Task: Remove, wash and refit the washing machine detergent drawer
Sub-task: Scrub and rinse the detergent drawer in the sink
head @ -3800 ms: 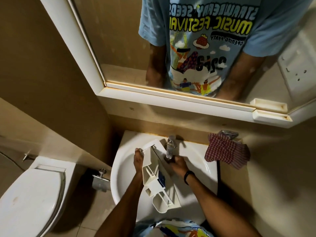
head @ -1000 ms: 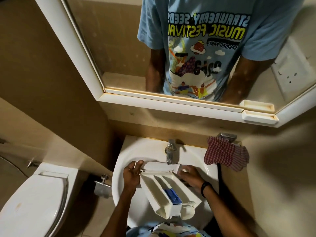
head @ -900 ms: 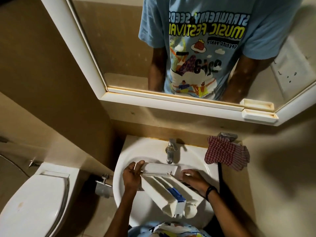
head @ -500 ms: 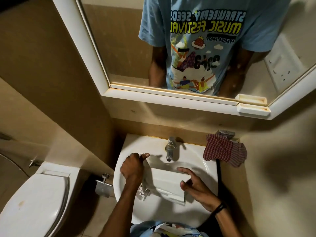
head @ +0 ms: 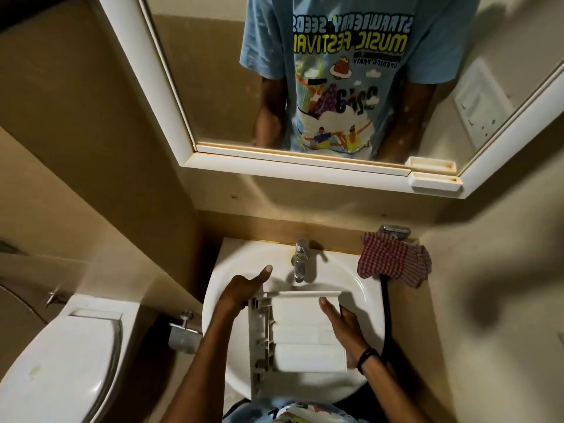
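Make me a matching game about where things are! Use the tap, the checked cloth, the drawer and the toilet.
Things:
1. tap
2. checked cloth
3. detergent drawer
4. toilet

Places:
A. over the sink basin
B. on the floor, left of the sink
C. hanging at the sink's right back corner
D. at the middle of the sink's back edge

Pairs: 1-D, 2-C, 3-A, 4-B

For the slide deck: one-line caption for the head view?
Detergent drawer held underside up over the basin below the tap: left hand grips its corner, right hand flat against its side.
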